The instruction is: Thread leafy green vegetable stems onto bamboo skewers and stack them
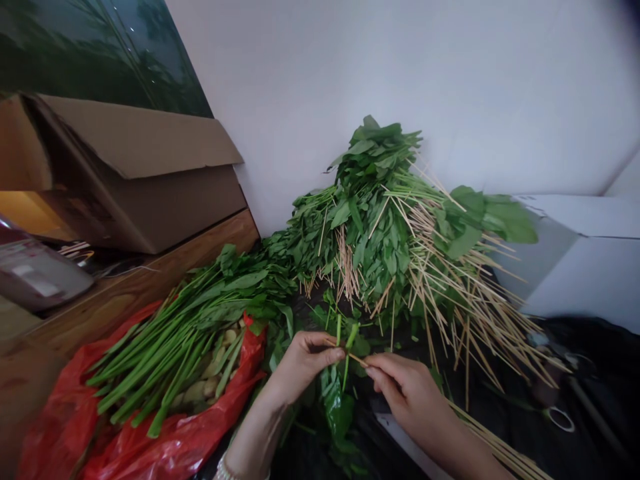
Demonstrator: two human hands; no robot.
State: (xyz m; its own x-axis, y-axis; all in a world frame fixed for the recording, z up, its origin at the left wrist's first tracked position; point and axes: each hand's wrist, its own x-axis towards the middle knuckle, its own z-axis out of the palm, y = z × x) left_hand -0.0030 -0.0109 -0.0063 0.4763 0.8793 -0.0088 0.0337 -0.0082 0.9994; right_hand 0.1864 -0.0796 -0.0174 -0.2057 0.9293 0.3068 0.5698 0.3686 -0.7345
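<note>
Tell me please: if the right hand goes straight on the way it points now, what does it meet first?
First the thin pale wooden skewer, which the fingertips of the right hand seem to touch already. Just past it are the slim green stems and the left hand, though depth is unclear.

Red plastic bag [53, 427], dk-grn leafy stems [370, 227], tan bamboo skewers [480, 327].

**Black Cover and Wooden Ledge Carry the Greens**

The work surface has a black cover [590, 353]. On it lie a big pile of leafy greens [380, 227] with thin wooden sticks [475, 320], a pair of scissors [560, 419] and a white box [575, 267]. A red plastic bag [55, 427] lies against the wooden ledge [150, 280], which carries a cardboard box [135, 180].
</note>
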